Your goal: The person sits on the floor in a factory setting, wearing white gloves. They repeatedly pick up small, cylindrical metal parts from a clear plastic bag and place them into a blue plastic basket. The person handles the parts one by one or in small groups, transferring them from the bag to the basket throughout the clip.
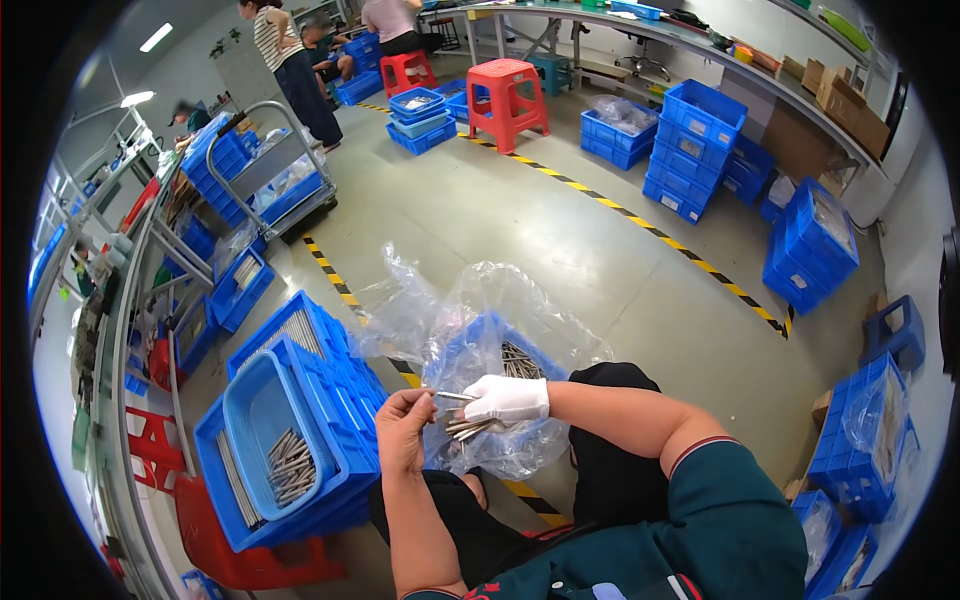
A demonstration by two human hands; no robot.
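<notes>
My bare left hand (402, 428) pinches one end of a thin metal rod (455, 396). The rod's other end reaches my right hand (506, 399), which wears a white glove. Out of the gloved fingers sticks a bundle of short metal rods (468, 428), pointing left. Just beyond my hands stands a blue bin lined with a clear plastic bag (510, 290), with more metal rods (520, 362) inside. To my left, a light blue tray (252, 400) holds a pile of similar short rods (290, 465). It rests on a larger blue crate (225, 520).
Longer rods (298, 333) lie in the crate behind the tray. A red stool (505, 95) and stacked blue crates (692, 150) stand farther off. A cart (270, 165) is at the left, near a standing person (285, 70). Yellow-black tape (620, 212) crosses the floor.
</notes>
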